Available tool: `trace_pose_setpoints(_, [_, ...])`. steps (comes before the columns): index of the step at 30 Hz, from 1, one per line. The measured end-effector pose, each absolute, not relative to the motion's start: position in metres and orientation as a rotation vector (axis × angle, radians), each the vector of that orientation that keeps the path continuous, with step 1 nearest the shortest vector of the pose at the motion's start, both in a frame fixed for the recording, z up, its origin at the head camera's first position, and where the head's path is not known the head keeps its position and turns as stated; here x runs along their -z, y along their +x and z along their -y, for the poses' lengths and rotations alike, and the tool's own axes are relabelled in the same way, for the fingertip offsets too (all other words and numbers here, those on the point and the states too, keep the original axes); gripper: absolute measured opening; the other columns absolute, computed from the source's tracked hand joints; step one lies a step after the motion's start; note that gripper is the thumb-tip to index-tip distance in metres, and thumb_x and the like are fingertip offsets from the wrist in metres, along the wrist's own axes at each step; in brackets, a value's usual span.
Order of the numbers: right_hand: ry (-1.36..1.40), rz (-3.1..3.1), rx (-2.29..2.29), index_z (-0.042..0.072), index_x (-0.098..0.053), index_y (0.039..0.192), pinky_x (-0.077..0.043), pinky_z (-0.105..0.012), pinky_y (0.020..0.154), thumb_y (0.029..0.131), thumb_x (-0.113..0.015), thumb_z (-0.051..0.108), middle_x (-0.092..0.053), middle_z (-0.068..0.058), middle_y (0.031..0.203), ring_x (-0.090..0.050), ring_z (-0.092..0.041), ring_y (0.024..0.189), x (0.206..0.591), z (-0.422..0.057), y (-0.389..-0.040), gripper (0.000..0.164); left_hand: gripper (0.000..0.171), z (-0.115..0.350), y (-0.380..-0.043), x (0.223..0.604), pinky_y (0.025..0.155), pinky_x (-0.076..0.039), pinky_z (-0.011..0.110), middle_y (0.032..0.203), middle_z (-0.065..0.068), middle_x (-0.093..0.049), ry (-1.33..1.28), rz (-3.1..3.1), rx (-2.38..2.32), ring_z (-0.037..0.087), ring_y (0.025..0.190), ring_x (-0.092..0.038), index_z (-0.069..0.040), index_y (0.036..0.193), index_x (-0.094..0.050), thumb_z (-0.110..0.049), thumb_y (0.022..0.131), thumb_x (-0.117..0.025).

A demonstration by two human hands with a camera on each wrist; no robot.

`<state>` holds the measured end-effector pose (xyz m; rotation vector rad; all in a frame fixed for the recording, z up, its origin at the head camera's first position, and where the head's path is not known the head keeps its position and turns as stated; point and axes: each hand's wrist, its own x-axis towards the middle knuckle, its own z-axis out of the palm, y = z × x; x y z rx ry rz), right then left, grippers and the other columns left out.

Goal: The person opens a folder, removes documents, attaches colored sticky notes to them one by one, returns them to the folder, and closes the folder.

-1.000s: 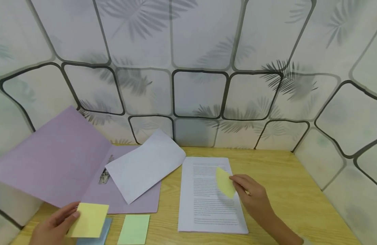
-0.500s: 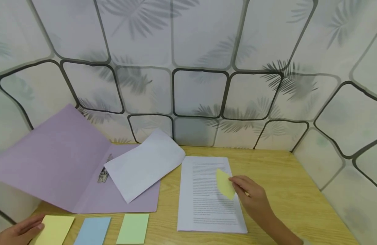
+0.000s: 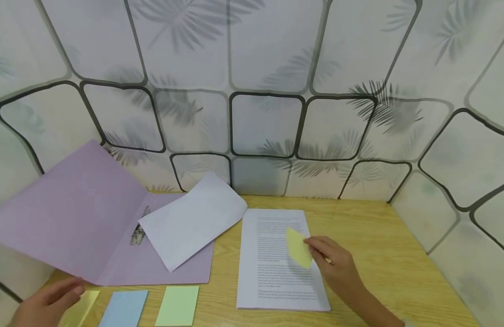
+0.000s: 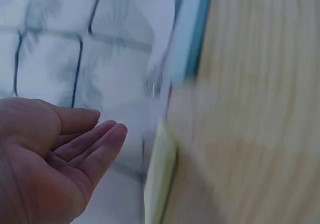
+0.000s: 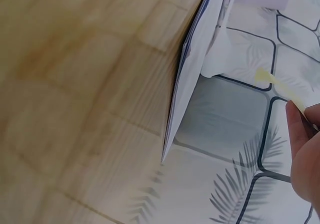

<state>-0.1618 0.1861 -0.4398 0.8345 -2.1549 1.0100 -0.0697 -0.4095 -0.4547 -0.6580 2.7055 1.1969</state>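
My right hand [image 3: 336, 265] pinches a single yellow sticky note [image 3: 297, 249] by its edge, held over a stack of printed sheets [image 3: 272, 281]. In the right wrist view that note [image 5: 280, 86] sticks out past the thumb and finger. At the lower left, my left hand [image 3: 49, 302] hovers close over a yellow sticky-note pad [image 3: 83, 309], partly covering it. The left wrist view shows this hand [image 4: 60, 159] with relaxed fingers, apart from the pad [image 4: 161, 176] on the table. A blue pad [image 3: 124, 309] and a green pad [image 3: 177, 306] lie in line beside it.
Behind the pads, a purple folder [image 3: 76, 213] stands with its cover raised, its metal clip [image 3: 138, 232] showing. A loose white sheet [image 3: 194, 222] lies across it, one corner lifted. Patterned walls [image 3: 268, 127] border the wooden table [image 3: 382, 245] at back and sides.
My left hand has carried the yellow pad left and down from over the blue pad, set it on the table and let go. The right hand has barely moved.
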Motion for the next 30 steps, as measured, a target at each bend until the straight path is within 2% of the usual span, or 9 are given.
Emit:
trace_pose_setpoints(3, [0.856, 2.157, -1.011, 0.001, -0.075, 0.107, -0.053, -0.009, 0.074, 0.081, -0.071, -0.018, -0.073, -0.006, 0.102, -0.069, -0.008, 0.091, 0.44, -0.182, -0.161, 0.032, 0.068, 0.348, -0.075, 0.441, 0.074, -0.053, 0.017, 0.117, 0.001, -0.075, -0.556, -2.662, -1.413, -0.007, 0.088, -0.064, 0.001, 0.143, -0.054, -0.049, 0.097, -0.063])
trace_pose_setpoints(5, [0.89, 2.139, -1.007, 0.002, -0.075, 0.107, -0.053, -0.009, 0.073, 0.08, -0.071, -0.019, -0.073, -0.006, 0.102, -0.069, -0.01, 0.09, 0.44, -0.178, -0.161, 0.033, 0.057, 0.301, -0.079, 0.435, 0.078, -0.055, 0.017, 0.116, 0.002, -0.075, -0.449, -2.639, -1.589, -0.002, 0.09, -0.069, 0.001, 0.138, -0.058, -0.04, 0.098, -0.065])
trace_pose_setpoints(8, [0.954, 2.101, -0.98, 0.001, -0.075, 0.107, -0.053, -0.009, 0.073, 0.079, -0.071, -0.019, -0.073, -0.007, 0.103, -0.07, -0.014, 0.089, 0.442, -0.17, -0.16, 0.034, 0.043, 0.236, -0.09, 0.43, 0.083, -0.059, 0.024, 0.114, 0.014, -0.074, -0.251, -2.501, -1.879, 0.011, 0.094, -0.072, 0.004, 0.129, -0.064, -0.024, 0.098, -0.068])
trace_pose_setpoints(11, [1.015, 2.053, -0.939, 0.0, -0.075, 0.107, -0.053, -0.009, 0.073, 0.082, -0.07, -0.016, -0.073, -0.007, 0.102, -0.07, -0.017, 0.089, 0.443, -0.164, -0.159, 0.03, 0.042, 0.186, -0.105, 0.428, 0.085, -0.06, 0.028, 0.114, 0.019, -0.073, -0.04, -2.274, -2.048, 0.018, 0.096, -0.073, 0.01, 0.127, -0.063, -0.019, 0.097, -0.069])
trace_pose_setpoints(14, [1.058, 2.031, -0.891, 0.0, -0.074, 0.107, -0.053, -0.009, 0.074, 0.091, -0.067, -0.007, -0.072, -0.007, 0.103, -0.071, -0.019, 0.091, 0.443, -0.158, -0.158, 0.019, 0.046, 0.148, -0.121, 0.429, 0.087, -0.06, 0.031, 0.116, 0.022, -0.071, 0.142, -2.079, -2.09, 0.02, 0.099, -0.072, 0.014, 0.129, -0.059, -0.02, 0.098, -0.067])
trace_pose_setpoints(17, [1.093, 2.035, -0.851, 0.001, -0.074, 0.108, -0.054, -0.012, 0.08, 0.1, -0.061, 0.005, -0.072, -0.006, 0.104, -0.072, -0.021, 0.093, 0.443, -0.153, -0.156, 0.016, 0.049, 0.119, -0.138, 0.432, 0.088, -0.06, 0.032, 0.114, 0.022, -0.071, 0.224, -1.973, -2.087, 0.02, 0.099, -0.073, 0.015, 0.131, -0.057, -0.022, 0.1, -0.064])
trace_pose_setpoints(21, [1.132, 2.077, -0.776, 0.003, -0.073, 0.112, -0.056, -0.016, 0.086, 0.107, -0.05, 0.016, -0.073, -0.004, 0.107, -0.072, -0.02, 0.096, 0.444, -0.149, -0.153, 0.028, 0.047, 0.096, -0.154, 0.437, 0.086, -0.06, 0.034, 0.111, 0.022, -0.072, 0.217, -1.907, -2.087, 0.021, 0.097, -0.074, 0.014, 0.13, -0.059, -0.024, 0.102, -0.061])
trace_pose_setpoints(26, [1.203, 2.049, -0.538, 0.004, -0.074, 0.11, -0.058, -0.022, 0.083, 0.11, -0.036, 0.017, -0.073, -0.004, 0.108, -0.074, -0.017, 0.095, 0.446, -0.147, -0.148, 0.04, 0.046, 0.083, -0.165, 0.441, 0.084, -0.061, 0.033, 0.102, 0.015, -0.075, 0.145, -1.859, -2.099, 0.019, 0.092, -0.074, 0.011, 0.122, -0.065, -0.029, 0.1, -0.062])
trace_pose_setpoints(30, [1.276, 1.986, -0.371, 0.005, -0.075, 0.103, -0.059, -0.022, 0.08, 0.109, -0.032, 0.012, -0.074, -0.005, 0.107, -0.075, -0.016, 0.093, 0.446, -0.145, -0.144, 0.044, 0.044, 0.078, -0.169, 0.443, 0.083, -0.061, 0.032, 0.097, 0.011, -0.075, 0.168, -1.855, -2.098, 0.017, 0.089, -0.073, 0.011, 0.119, -0.066, -0.027, 0.098, -0.066])
